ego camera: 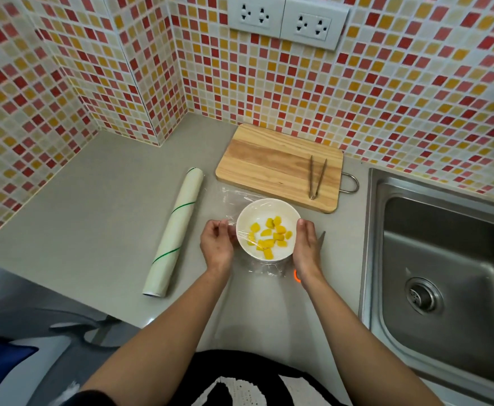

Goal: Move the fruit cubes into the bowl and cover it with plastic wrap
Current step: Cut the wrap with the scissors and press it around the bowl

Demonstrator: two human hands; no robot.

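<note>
Grey countertop [102, 200] fills my view, and scanning from the left I first see the roll of plastic wrap [174, 232] lying on it at a slant, pale with thin green stripes, well apart from the bowl. Next comes my left hand [217, 244], its fingers curled and pinching the edge of the clear wrap sheet [234, 197] just beside the bowl's left rim. In the middle sits the white bowl [266, 210], standing on the counter with the yellow fruit cubes [270, 237] gathered inside it; the film is stretched over its mouth, with loose wrap spilling onto the counter behind and in front. My right hand [305, 246] cups the bowl's right side, fingers curved against the wall and holding the wrap down there. Behind the bowl lies a wooden cutting board [269, 159], bare except for a pair of tongs [317, 177] near its right end. Farthest right is the steel sink [444, 253].
</note>
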